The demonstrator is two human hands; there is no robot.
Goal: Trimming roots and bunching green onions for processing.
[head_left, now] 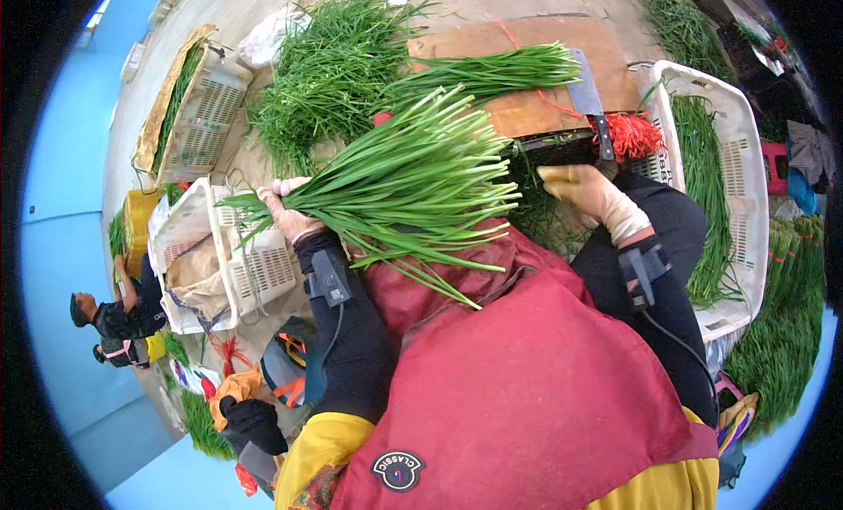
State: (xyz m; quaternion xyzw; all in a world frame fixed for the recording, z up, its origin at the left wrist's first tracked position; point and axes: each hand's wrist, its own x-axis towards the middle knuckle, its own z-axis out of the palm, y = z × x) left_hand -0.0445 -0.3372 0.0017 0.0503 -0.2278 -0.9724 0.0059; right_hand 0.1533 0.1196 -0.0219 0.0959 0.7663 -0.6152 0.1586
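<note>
The left hand (pixel 290 213) is closed around the narrow end of 1 loose bunch of green stalks (pixel 413 180), which fans out rightward above the red apron (pixel 527 369). The right hand (pixel 587 192) is blurred, so I cannot tell whether its fingers are curled or spread; a gap separates it from the bunch's pale ends. Beyond, 1 knife (pixel 584 84) lies across the right part of the wooden board (pixel 457 43), its handle jutting past the near edge toward the right hand, with red strings (pixel 634 137) beside it. 2 white crates limit the sides: the right crate (pixel 742 97) stands beyond the right knee, while the left crate (pixel 263 273) sits close by the left hand, its corner overlapped in view by leaf tips.
</note>
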